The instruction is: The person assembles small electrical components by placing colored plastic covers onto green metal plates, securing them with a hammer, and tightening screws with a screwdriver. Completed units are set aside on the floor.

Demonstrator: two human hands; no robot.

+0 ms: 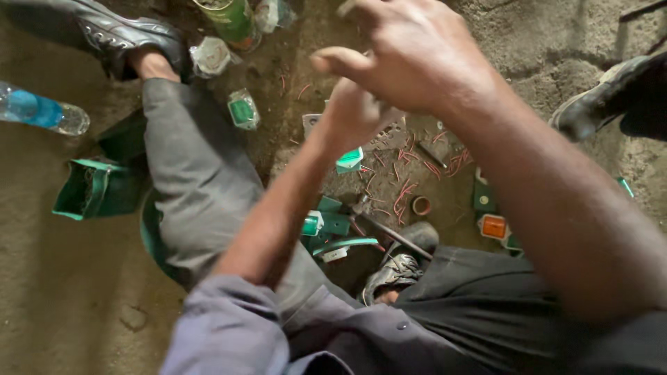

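Both of my hands are raised above the dirt floor where I sit. My right hand (410, 55) is on top, close to the camera, fingers spread and slightly curled, with nothing visible in it. My left hand (354, 114) sits just beneath it with the fingers curled inward, and its palm is hidden. Below the hands lie a grey metal plate (390, 135), a small green and white box (349, 160) and several short red wire pieces (403, 194).
A hammer-like tool (392, 236), a copper ring (421, 205), an orange part (494, 226) and green plastic parts (333, 223) lie between my legs. A green can (233, 21), packets (243, 110), a bottle (42, 111) and a green box (97, 189) lie left. Another shoe (597, 101) is at right.
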